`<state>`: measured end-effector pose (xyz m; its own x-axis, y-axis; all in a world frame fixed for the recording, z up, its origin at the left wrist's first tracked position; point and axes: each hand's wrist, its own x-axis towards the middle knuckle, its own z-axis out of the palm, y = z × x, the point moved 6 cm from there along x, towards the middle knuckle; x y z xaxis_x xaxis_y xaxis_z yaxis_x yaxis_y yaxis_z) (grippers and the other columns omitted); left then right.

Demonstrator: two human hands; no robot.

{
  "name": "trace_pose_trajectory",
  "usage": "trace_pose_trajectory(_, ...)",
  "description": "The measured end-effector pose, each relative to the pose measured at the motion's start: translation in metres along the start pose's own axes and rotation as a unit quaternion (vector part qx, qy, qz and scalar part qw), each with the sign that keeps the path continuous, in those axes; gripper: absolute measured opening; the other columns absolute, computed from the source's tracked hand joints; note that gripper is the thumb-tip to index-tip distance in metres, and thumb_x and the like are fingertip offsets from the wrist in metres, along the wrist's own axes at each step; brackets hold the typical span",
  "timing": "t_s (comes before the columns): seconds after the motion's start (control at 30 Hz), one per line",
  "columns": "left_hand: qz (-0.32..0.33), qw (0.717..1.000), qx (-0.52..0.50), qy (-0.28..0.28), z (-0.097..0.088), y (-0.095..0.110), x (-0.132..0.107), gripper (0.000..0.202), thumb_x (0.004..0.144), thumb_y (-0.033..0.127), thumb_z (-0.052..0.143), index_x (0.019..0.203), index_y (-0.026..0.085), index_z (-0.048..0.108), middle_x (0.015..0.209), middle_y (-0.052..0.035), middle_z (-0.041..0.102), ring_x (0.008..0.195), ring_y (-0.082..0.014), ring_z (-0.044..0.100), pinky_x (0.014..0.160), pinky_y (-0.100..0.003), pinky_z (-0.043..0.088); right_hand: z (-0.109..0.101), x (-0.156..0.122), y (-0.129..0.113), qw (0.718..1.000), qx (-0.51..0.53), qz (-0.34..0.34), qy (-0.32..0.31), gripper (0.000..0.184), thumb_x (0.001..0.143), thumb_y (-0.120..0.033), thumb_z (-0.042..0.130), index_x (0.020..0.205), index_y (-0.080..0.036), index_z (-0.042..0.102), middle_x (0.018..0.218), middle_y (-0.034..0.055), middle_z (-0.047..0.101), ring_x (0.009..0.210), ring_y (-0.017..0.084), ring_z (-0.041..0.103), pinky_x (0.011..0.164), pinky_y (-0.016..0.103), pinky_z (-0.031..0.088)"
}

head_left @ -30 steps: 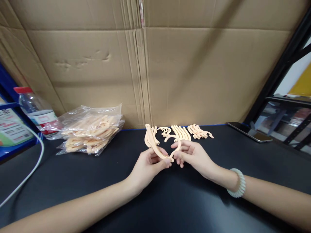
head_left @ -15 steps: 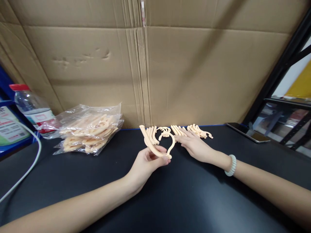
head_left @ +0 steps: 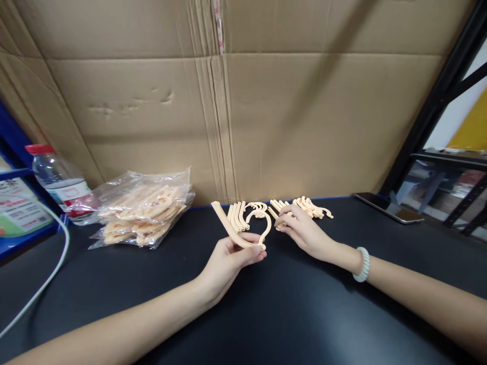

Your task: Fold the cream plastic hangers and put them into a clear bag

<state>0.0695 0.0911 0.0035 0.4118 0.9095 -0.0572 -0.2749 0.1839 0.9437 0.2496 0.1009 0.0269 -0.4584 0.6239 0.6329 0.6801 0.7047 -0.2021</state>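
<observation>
In my left hand (head_left: 232,261) is a partly assembled beige plastic hanger (head_left: 232,232), pinched near its joint. A long curved arm slopes up to the left and a rounded hook rises on the right. My right hand (head_left: 306,235) bends its fingers over a row of loose hanger arms (head_left: 276,205), the fingertips closed around the near end of one. Its fingers partly hide that row. Behind the held piece lie another row of curved arms (head_left: 238,217) and several loose hooks (head_left: 256,207). More curved hooks (head_left: 310,207) are heaped beyond my right hand.
Clear plastic bags of beige hanger parts (head_left: 142,210) are stacked on the left of the black table (head_left: 243,324). Beside them stand a red-capped bottle (head_left: 63,182) and a white cable (head_left: 57,268). A phone (head_left: 388,208) lies far right; a cardboard wall (head_left: 323,126) closes the back.
My right hand has drawn slightly back and curled its fingers, where it lay flatter over the arms before. The left hand still holds the hanger, turned slightly. The view has tilted a little.
</observation>
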Motion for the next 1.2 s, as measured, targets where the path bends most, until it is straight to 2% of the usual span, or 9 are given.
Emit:
trace_pose_trajectory(0.1,0.009,1.0,-0.008,0.002,0.0,0.001,0.0,0.03,0.061,0.022,0.088,0.083,0.011,0.07,0.078,-0.003,0.07,0.076,-0.0142,0.067,0.081,-0.029,0.055,-0.015,-0.001,-0.003,0.986,0.101,0.084,0.1,0.015,0.098,-0.025,0.042,0.101,-0.021,0.056,0.087,0.0049,0.054,0.079,0.018,0.053,0.073,0.033,0.046)
trace_pose_trajectory(0.23,0.015,1.0,-0.004,-0.001,0.0,0.001,0.001,0.03,0.062,0.021,0.087,0.082,0.012,0.068,0.077,-0.0015,0.068,0.075,-0.0132,0.067,0.079,-0.027,0.055,-0.02,-0.011,-0.007,0.923,0.277,0.186,0.192,0.019,0.099,-0.036,0.044,0.11,-0.023,0.052,0.064,-0.0036,0.051,0.059,0.014,0.053,0.062,0.029,0.044)
trace_pose_trajectory(0.37,0.024,1.0,0.006,-0.009,0.0,0.0,0.001,0.029,0.065,0.023,0.086,0.083,0.012,0.066,0.078,-0.0013,0.067,0.074,-0.0129,0.067,0.078,-0.027,0.054,-0.003,-0.018,-0.01,0.839,0.444,0.264,0.172,0.029,0.091,-0.045,0.056,0.108,-0.022,0.054,0.081,0.0024,0.068,0.067,0.016,0.067,0.064,0.03,0.05)
trace_pose_trajectory(0.5,0.03,0.999,0.007,-0.017,0.0,-0.002,0.003,0.029,0.065,0.024,0.086,0.083,0.013,0.065,0.077,-0.0009,0.067,0.072,-0.0122,0.066,0.075,-0.026,0.053,0.014,-0.022,-0.01,0.745,0.563,0.329,0.142,0.035,0.082,-0.047,0.068,0.102,-0.018,0.063,0.097,0.0082,0.07,0.084,0.019,0.069,0.074,0.031,0.053)
trace_pose_trajectory(0.7,0.036,0.998,0.044,-0.038,0.002,-0.001,0.004,0.027,0.067,0.025,0.084,0.082,0.012,0.065,0.073,0.0,0.066,0.067,-0.0097,0.063,0.068,-0.022,0.05,0.023,-0.025,-0.008,0.681,0.625,0.363,0.12,0.037,0.07,-0.033,0.082,0.094,-0.018,0.059,0.083,0.0039,0.07,0.07,0.011,0.064,0.07,0.025,0.051)
trace_pose_trajectory(0.83,0.041,0.996,0.065,-0.042,0.001,-0.001,0.004,0.026,0.068,0.026,0.083,0.082,0.013,0.066,0.073,0.0001,0.065,0.068,-0.0106,0.062,0.07,-0.023,0.049,0.025,-0.023,-0.015,0.677,0.642,0.349,0.088,0.046,0.07,-0.032,0.082,0.105,-0.021,0.053,0.087,0.0026,0.07,0.078,0.014,0.065,0.08,0.03,0.05)
trace_pose_trajectory(0.93,0.037,0.995,0.077,-0.045,0.001,-0.002,0.004,0.024,0.068,0.026,0.083,0.081,0.013,0.067,0.073,-0.0003,0.066,0.07,-0.0119,0.062,0.073,-0.025,0.049,0.028,-0.021,-0.022,0.708,0.627,0.323,0.04,0.033,0.076,-0.035,0.077,0.097,-0.018,0.059,0.093,0.005,0.069,0.089,0.016,0.064,0.084,0.03,0.048)
trace_pose_trajectory(1.07,0.035,0.993,0.084,-0.072,0.003,-0.003,0.004,0.019,0.068,0.023,0.082,0.079,0.014,0.068,0.075,-0.001,0.067,0.073,-0.0136,0.062,0.076,-0.028,0.048,0.028,-0.019,-0.025,0.757,0.581,0.299,0.016,0.025,0.075,-0.035,0.077,0.088,-0.018,0.065,0.086,0.0024,0.065,0.078,0.013,0.058,0.072,0.026,0.046)
trace_pose_trajectory(1.2,0.05,0.992,0.076,-0.092,0.005,-0.002,0.005,0.017,0.066,0.019,0.082,0.075,0.016,0.067,0.074,0.0008,0.067,0.072,-0.0127,0.061,0.075,-0.026,0.046,0.031,-0.018,-0.027,0.769,0.579,0.272,-0.009,0.024,0.076,-0.035,0.076,0.088,-0.017,0.064,0.08,0.0012,0.063,0.076,0.013,0.056,0.07,0.027,0.044)
